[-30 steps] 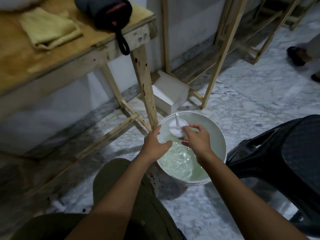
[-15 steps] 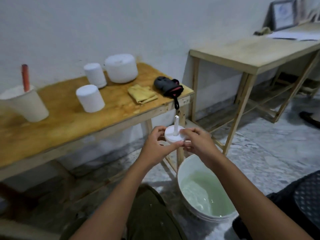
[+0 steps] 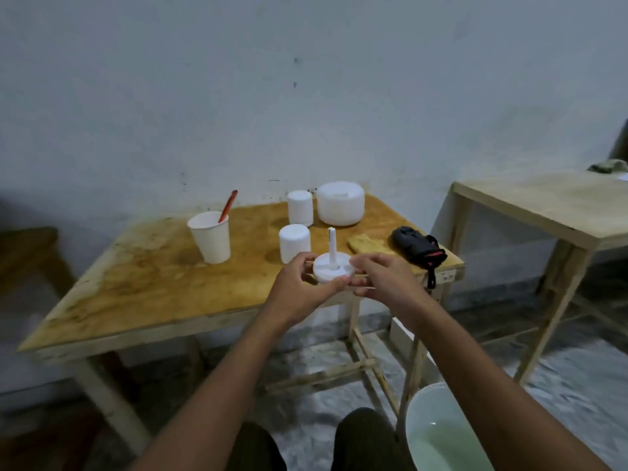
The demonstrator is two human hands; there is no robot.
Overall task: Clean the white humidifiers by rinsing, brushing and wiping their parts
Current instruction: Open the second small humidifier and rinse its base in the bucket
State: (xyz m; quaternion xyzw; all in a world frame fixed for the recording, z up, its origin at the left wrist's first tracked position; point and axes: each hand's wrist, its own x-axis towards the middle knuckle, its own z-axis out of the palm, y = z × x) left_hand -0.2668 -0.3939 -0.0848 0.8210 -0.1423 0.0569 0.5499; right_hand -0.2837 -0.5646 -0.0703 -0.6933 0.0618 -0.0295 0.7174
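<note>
Now that the stemmed humidifier disc (image 3: 331, 268) is up from the bucket (image 3: 419, 407) to over the table (image 3: 153, 266) edge, left hand (image 3: 299, 290) and right hand (image 3: 384, 277) each pinch its rim; rinse likely done, wipe next.

Bucket (image 3: 429, 407) cut off at bottom edge. Yellow cloth (image 3: 365, 244) partly hidden behind right hand (image 3: 385, 278). Second table (image 3: 543, 205) cut by right edge.

Wooden table (image 3: 136, 283): bare wood lay across the near-left half. Obstacles stood rear and right: paper cup (image 3: 210, 237), two white cylinders (image 3: 299, 208) (image 3: 294, 243), wide white tank (image 3: 340, 208), yellow cloth (image 3: 365, 244), black pouch (image 3: 418, 249). A gap separated the cup from the nearer cylinder. Left hand (image 3: 299, 294) and right hand (image 3: 384, 280) held a stemmed disc (image 3: 331, 270) over the near edge.
</note>
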